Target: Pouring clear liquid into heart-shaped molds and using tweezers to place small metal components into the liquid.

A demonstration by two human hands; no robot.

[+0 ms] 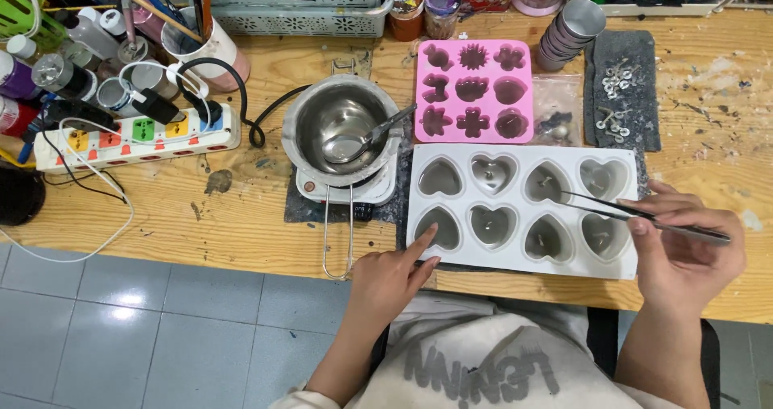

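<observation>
White silicone mould (519,155): eight heart cavities in two rows, lying flat on the wooden surface (241,224) directly before the person, each cavity filled with grey wax and a small wick showing at the centre.
Tweezers (636,216): metal, long and thin, tips reaching into the third cavity of the upper row, at or touching the wick (546,182) there; contact too small to confirm.
Right hand (684,248): grip closed around the tweezers' rear half, thumb and forefinger pinching the arms together.
Left hand (390,280): grip loose and holding nothing, forefinger stretched onto the mould's lower left corner, pinning it down.
Risk, wick: likely tipped or pulled off centre by a sideways nudge of the tips; wax apparently liquid, so no support.
Risk, mould: soft walls, so flexing under the pressing finger could spill wax between cavities or over the rim.
Risk, sleeve and wrist: right forearm hanging over the lower row, smearing possible if lowered.
Melting pot (342,127): steel, spoon inside, on a small hotplate just left of the mould; long wire handle (338,232) overhanging the surface edge near the left wrist, easy to knock.
Pink mould (473,91): behind, flower shapes, apart from the hands.
Power strip (137,135): further left, cables trailing.
</observation>
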